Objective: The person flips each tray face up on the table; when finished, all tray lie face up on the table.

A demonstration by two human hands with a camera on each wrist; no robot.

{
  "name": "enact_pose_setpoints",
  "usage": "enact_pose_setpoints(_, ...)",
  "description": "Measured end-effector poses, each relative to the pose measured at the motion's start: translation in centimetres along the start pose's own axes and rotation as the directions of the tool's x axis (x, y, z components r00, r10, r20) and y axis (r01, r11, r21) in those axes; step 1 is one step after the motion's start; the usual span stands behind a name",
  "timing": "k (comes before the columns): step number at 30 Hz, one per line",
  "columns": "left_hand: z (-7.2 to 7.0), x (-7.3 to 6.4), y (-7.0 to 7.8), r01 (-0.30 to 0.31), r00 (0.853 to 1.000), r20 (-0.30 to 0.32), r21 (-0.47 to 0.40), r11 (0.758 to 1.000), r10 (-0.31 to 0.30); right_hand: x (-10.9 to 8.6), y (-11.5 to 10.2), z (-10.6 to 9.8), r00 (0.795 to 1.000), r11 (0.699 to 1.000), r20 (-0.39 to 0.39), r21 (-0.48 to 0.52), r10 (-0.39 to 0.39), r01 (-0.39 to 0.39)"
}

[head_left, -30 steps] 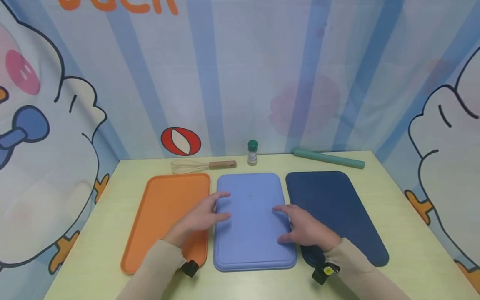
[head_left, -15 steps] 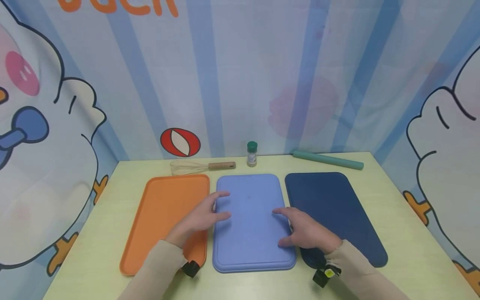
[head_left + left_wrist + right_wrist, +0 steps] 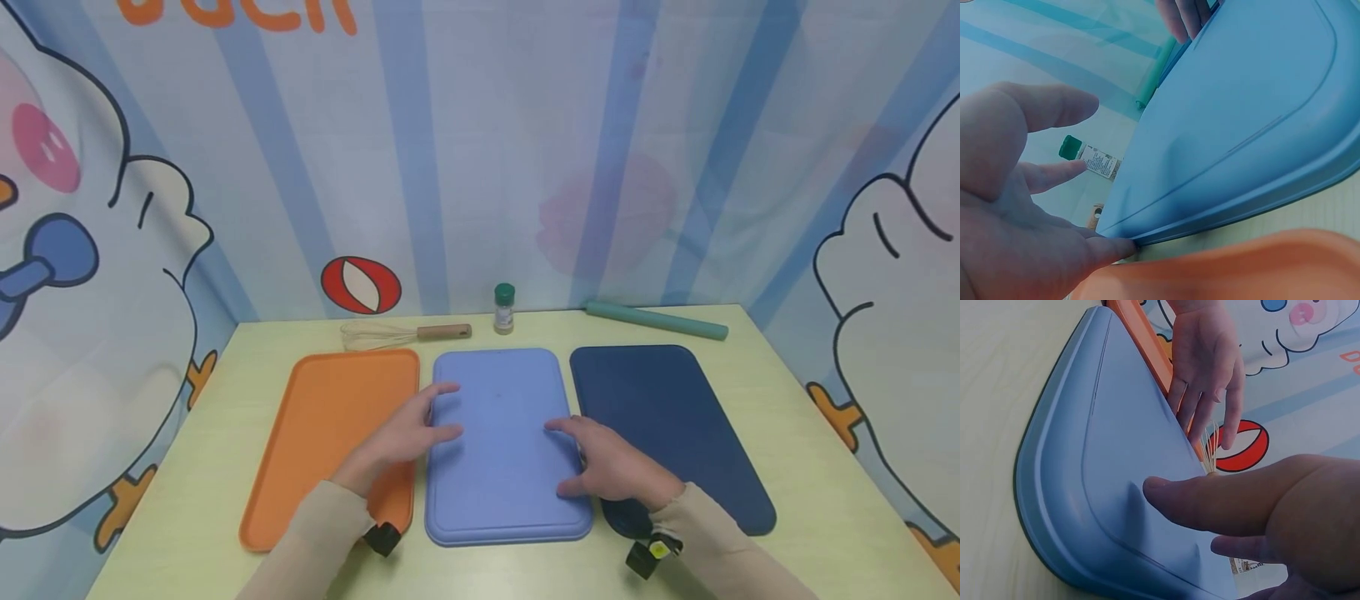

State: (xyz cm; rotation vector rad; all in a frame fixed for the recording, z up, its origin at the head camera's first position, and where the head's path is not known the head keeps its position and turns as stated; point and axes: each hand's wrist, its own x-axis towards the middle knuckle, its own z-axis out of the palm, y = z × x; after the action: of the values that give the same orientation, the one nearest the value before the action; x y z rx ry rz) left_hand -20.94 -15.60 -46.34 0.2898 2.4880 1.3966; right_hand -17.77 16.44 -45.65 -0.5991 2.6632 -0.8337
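Observation:
A periwinkle-blue tray (image 3: pixel 498 446) lies in the middle of the table in the head view, its flat face up. My left hand (image 3: pixel 405 425) is at its left side, over the gap beside the orange tray (image 3: pixel 345 392). Its fingers and thumb are spread and grip nothing; in the left wrist view the lowest fingers of this hand (image 3: pixel 1035 237) are close to the blue rim, contact uncertain. My right hand (image 3: pixel 615 462) is at the opposite side, partly over the dark blue tray (image 3: pixel 675 417). In the right wrist view its thumb (image 3: pixel 1210 497) hovers above the blue surface, casting a shadow.
Along the back of the table (image 3: pixel 787 467) lie a whisk (image 3: pixel 442 332) with a wooden handle and a green rod (image 3: pixel 656 320). Between them stands a small green-capped jar (image 3: pixel 504 310). A cartoon-printed curtain (image 3: pixel 487 150) hangs right behind the table.

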Motion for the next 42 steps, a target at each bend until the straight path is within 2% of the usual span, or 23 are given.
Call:
enact_pose_setpoints(11, 0.05, 0.08, 0.02, 0.006, 1.0, -0.022, -0.033, 0.999, -0.007, -0.16, -0.35, -0.08, 0.998, 0.999, 0.035, -0.017, 0.046, -0.045)
enact_pose_setpoints(21, 0.46, 0.26, 0.18, -0.039, 0.997, -0.066, -0.051, 0.998, 0.036, -0.03, -0.31, 0.18, 0.998, 0.999, 0.038, -0.015, 0.041, -0.04)
enact_pose_setpoints(33, 0.7, 0.44, 0.32, -0.032, 0.996, -0.086, -0.051, 0.998, 0.027, -0.04, -0.16, 0.22, 0.999, 0.999, 0.038, -0.014, 0.034, -0.034)
enact_pose_setpoints(42, 0.46, 0.66, 0.36, -0.055, 0.993, -0.11, -0.082, 0.995, 0.046, 0.06, -0.32, 0.04, 0.998, 0.999, 0.036, -0.029, 0.045, -0.044)
